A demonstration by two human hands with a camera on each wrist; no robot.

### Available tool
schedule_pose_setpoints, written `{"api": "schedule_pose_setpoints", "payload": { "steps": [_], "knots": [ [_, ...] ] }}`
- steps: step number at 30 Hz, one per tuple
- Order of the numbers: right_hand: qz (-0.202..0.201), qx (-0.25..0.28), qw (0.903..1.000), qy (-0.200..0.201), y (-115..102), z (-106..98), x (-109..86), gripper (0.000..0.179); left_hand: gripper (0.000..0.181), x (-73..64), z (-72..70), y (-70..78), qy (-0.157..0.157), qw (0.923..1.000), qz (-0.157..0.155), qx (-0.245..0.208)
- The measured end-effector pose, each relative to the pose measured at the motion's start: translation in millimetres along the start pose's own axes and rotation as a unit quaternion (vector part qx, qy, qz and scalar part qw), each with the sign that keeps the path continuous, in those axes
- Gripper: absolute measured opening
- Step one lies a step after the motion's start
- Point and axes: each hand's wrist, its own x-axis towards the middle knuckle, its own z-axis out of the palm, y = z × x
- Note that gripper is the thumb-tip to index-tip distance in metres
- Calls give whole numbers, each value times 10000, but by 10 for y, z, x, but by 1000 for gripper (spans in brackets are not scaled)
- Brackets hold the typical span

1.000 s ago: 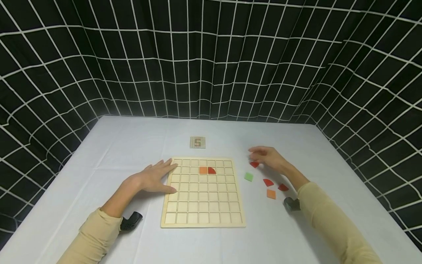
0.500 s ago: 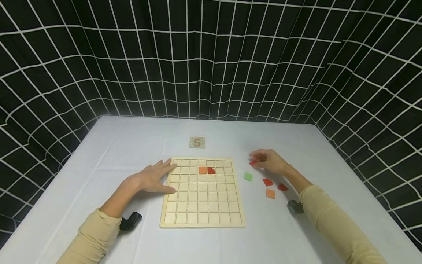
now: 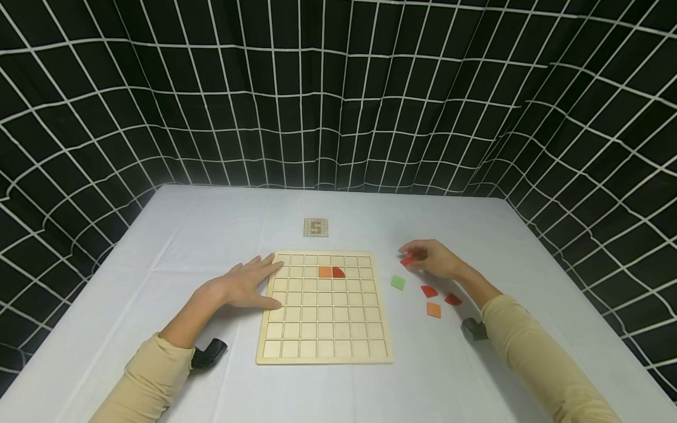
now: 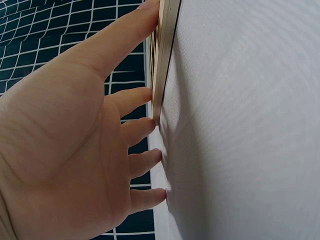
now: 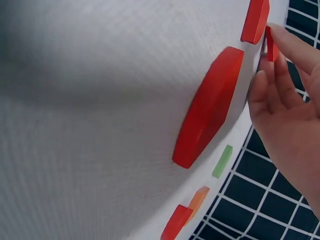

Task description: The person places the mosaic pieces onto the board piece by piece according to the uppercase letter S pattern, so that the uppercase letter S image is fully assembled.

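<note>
My left hand (image 3: 243,288) rests spread at the left edge of a pale wooden grid board (image 3: 325,358); its thumb and index fingertips touch the rim in the left wrist view. To the right of the board, my right hand (image 3: 431,258) pinches a red quarter-circle tile (image 5: 271,44) between thumb and fingers, close to the table. An orange square tile (image 3: 325,272) and a red quarter-circle tile (image 3: 338,272) sit side by side in the board's second row from the top.
Near my right hand lie a green square tile (image 3: 398,282), an orange square tile (image 3: 433,310) and two red quarter-circle tiles, one (image 3: 429,291) left of the other (image 3: 453,299). A small card (image 3: 315,227) with an S pattern lies behind the board. Black gridded curtains (image 3: 328,94) surround the table.
My right hand has shifted slightly and its thumb and fingers have closed on the red quarter-circle tile, which has turned a little. The left hand and the board have stayed in place.
</note>
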Motion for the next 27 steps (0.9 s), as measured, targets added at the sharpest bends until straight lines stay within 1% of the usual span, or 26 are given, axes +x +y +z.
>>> {"api": "schedule_pose_setpoints", "payload": {
  "steps": [3, 11, 15, 21, 27],
  "knots": [
    [-57, -10, 10000, 26, 2, -2, 0, 36, 95, 2, 3, -2, 6, 10000, -3, 9],
    [-32, 47, 9996, 259, -38, -25, 3, 36, 95, 5, 5, -1, 16, 10000, 8, 63],
    [88, 70, 9996, 271, -84, -31, 18, 35, 95, 4, 2, 2, 28, 10000, 6, 44],
    [229, 357, 9988, 252, -148, -16, 34, 30, 95, -2, -4, 13, 23, 10000, 3, 33],
    [266, 638, 9975, 168, -221, 10, 61, 34, 95, -5, 4, 11, 23, 10000, -12, 25]
  ]
}}
